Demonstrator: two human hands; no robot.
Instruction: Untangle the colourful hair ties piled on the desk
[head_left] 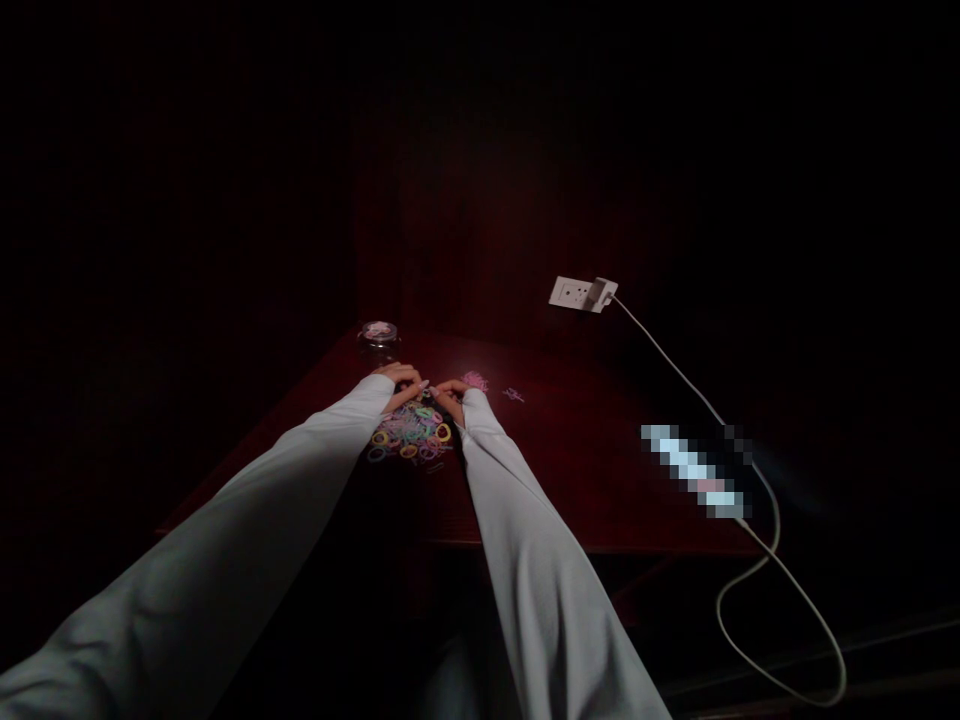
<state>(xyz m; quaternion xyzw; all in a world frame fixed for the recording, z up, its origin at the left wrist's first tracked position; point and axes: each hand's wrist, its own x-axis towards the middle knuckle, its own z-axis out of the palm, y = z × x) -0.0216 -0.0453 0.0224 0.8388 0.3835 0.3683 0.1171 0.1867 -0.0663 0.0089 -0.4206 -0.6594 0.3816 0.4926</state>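
A pile of small colourful hair ties (409,435), in yellow, teal, purple and pink, lies on the dark red table (555,460). At the pile's far edge, my left hand (405,379) has its fingers curled together in a pinch. My right hand (450,397) faces it closely, its thumb and fingers also closed. Anything between the fingertips is too small and dim to name. Just beyond my right hand sits a pink bunch of hair ties (474,380), and a little purple group (513,394) lies to its right.
A clear jar (379,342) with pink and white on top stands at the table's back left. On the wall, a white socket (574,293) holds a charger (602,293). Its white cable (671,368) runs to a blurred-out bright object (694,470) at right, then loops below the table edge.
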